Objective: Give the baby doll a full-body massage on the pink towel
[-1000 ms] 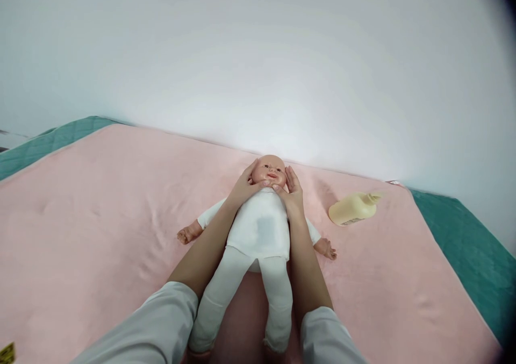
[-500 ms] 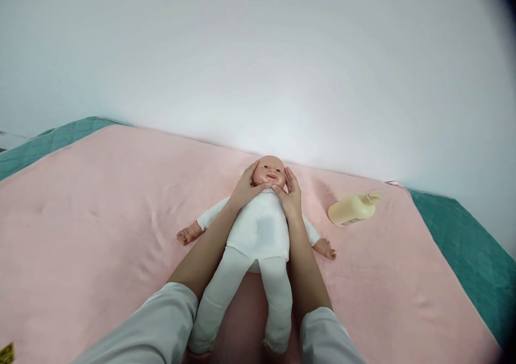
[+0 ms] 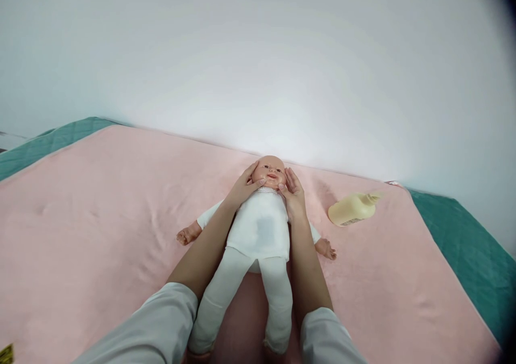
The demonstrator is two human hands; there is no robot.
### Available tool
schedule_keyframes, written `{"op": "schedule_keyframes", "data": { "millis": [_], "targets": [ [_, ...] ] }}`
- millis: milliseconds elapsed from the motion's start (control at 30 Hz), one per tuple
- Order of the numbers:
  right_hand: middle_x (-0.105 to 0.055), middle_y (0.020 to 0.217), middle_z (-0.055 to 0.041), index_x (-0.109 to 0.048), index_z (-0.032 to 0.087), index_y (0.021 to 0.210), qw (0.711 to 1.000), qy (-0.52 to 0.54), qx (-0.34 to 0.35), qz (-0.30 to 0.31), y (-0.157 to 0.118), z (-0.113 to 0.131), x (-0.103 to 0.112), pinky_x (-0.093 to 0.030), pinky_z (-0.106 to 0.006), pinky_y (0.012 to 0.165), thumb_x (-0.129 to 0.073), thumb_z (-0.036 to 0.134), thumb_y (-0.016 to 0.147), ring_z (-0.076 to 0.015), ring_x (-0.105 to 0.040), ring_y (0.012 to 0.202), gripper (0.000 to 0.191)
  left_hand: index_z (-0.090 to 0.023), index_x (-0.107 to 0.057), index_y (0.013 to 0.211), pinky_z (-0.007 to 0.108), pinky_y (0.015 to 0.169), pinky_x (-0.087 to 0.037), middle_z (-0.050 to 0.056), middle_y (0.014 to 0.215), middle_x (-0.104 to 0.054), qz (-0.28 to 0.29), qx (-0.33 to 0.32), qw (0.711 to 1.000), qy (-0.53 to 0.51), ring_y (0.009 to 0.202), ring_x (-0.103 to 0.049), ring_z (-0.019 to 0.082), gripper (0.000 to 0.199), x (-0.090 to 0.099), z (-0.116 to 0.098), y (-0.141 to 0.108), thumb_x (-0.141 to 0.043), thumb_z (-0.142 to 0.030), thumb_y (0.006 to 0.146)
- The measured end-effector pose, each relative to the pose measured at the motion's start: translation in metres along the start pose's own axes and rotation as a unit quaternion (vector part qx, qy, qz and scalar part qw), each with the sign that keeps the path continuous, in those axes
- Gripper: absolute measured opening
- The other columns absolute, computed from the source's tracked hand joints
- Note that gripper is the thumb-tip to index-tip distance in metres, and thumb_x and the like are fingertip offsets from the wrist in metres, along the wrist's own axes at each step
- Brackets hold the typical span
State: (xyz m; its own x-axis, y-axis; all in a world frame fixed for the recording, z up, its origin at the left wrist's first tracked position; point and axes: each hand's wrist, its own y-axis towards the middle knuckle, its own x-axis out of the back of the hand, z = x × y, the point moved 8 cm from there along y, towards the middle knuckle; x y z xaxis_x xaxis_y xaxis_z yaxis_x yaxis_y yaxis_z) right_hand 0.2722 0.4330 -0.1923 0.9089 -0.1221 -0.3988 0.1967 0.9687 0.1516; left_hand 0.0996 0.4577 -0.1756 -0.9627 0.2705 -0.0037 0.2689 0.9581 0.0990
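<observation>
A baby doll (image 3: 258, 224) in a white top and leggings lies on its back, its bald head (image 3: 272, 168) towards the wall. My left hand (image 3: 244, 187) rests along the left side of the head, fingers stretched and thumb laid on the jaw. Against the other side of the face lies my right hand (image 3: 294, 193), fingers spread and thumb near the corner of the chin. Both hands are open and touch the head without closing round it. A grey patch marks the doll's belly, and its arms stick out past my forearms.
A pale yellow pump bottle (image 3: 352, 209) lies tipped on the pink blanket (image 3: 100, 235) to the right. Beneath the blanket a green quilted cover (image 3: 467, 245) shows at the sides. A white wall (image 3: 258, 73) rises behind. One yellow-and-black item (image 3: 6, 354) peeks in at bottom left.
My thumbs have slid apart from the middle of the doll's chin, outward along its jaw. Both hands have shifted slightly outward. The doll's body and the bottle have stayed put.
</observation>
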Motion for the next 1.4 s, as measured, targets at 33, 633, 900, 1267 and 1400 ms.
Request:
{"op": "schedule_keyframes", "data": {
  "millis": [33,633,900,1267,1400],
  "targets": [
    [-0.04,0.153,-0.0069,-0.052,0.025,0.134,1.0,0.006,-0.005,0.002,0.0,-0.001,0.0,-0.037,-0.047,0.116,-0.084,0.032,0.066,-0.0246,-0.038,0.142,0.076,-0.026,-0.033,0.15,0.04,0.114,-0.035,0.007,0.153,-0.04,0.005,0.001,1.0,0.006,0.138,-0.042,0.029,0.08,0.0,0.0,0.0,-0.066,-0.051,0.082],
    [-0.04,0.153,-0.0084,-0.057,0.025,0.128,0.997,0.061,-0.051,-0.008,-0.001,0.002,-0.002,-0.041,-0.048,0.113,-0.086,0.03,0.062,-0.0281,-0.043,0.139,0.072,-0.027,-0.036,0.149,0.041,0.109,-0.043,0.006,0.154,-0.039,0.011,0.052,0.992,-0.112,0.136,-0.045,0.028,0.072,-0.001,0.007,0.0,-0.054,-0.06,0.088],
    [-0.038,0.154,-0.0064,-0.053,0.025,0.135,0.999,-0.002,-0.033,0.013,-0.003,0.007,-0.005,-0.038,-0.047,0.116,-0.084,0.035,0.066,-0.0263,-0.038,0.142,0.076,-0.026,-0.035,0.149,0.042,0.111,-0.041,0.008,0.152,-0.041,0.001,0.043,0.997,-0.056,0.137,-0.044,0.03,0.079,-0.001,0.001,-0.002,-0.064,-0.057,0.082],
    [-0.036,0.155,-0.0073,-0.042,0.025,0.144,0.99,-0.139,0.009,0.009,-0.003,0.005,-0.01,-0.046,-0.045,0.109,-0.084,0.036,0.064,-0.0289,-0.042,0.139,0.091,-0.021,-0.03,0.15,0.048,0.111,-0.038,0.017,0.152,-0.035,-0.032,-0.053,0.997,0.053,0.136,-0.042,0.036,0.099,-0.004,0.005,0.004,-0.08,-0.046,0.068],
    [-0.037,0.155,-0.0075,-0.044,0.025,0.143,0.989,-0.146,0.018,0.008,-0.002,0.006,-0.008,-0.046,-0.045,0.109,-0.082,0.035,0.065,-0.0277,-0.042,0.139,0.087,-0.02,-0.029,0.15,0.049,0.112,-0.036,0.016,0.152,-0.035,-0.039,-0.055,0.995,0.079,0.137,-0.04,0.035,0.096,-0.002,0.007,0.006,-0.077,-0.047,0.07]
  ]
}}
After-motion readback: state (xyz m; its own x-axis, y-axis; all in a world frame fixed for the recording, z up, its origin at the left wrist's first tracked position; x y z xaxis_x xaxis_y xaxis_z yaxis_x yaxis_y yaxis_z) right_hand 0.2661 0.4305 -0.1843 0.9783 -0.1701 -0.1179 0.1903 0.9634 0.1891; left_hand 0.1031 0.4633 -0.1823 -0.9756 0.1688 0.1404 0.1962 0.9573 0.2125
